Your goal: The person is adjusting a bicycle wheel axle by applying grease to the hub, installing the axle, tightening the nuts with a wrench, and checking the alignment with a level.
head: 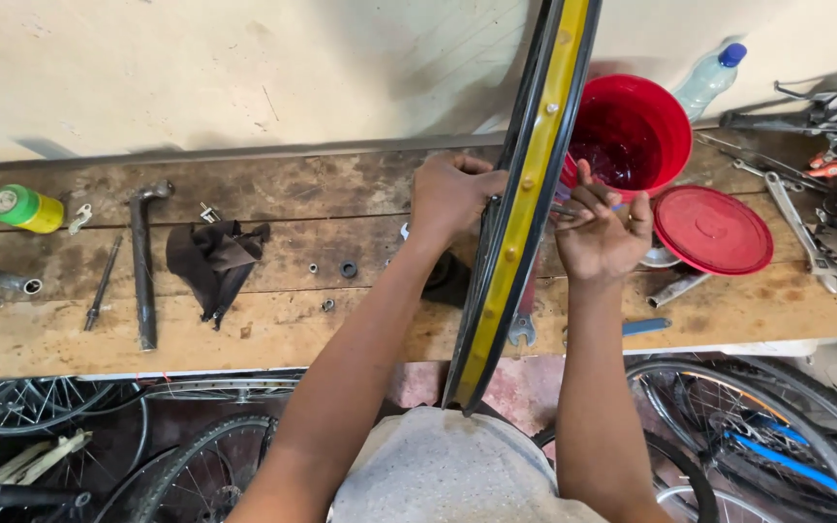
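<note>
A bicycle wheel rim (525, 194) with a yellow rim strip stands upright between my arms, its lower edge against my body. My left hand (449, 194) is closed on the left side of the wheel near the hub, which the rim hides. My right hand (601, 232) is on the right side, fingers pinched around a thin metal part, probably the axle or a spoke. A spanner (523, 324) lies on the wooden bench (273, 320) just under the rim.
Red bucket (636, 131) and its red lid (714, 230) stand right of the wheel, a plastic bottle (711, 79) behind. A dark rag (215, 257), metal stem (143, 261), green-capped can (23, 208) and small nuts lie left. Tools crowd the right end. Wheels lean below.
</note>
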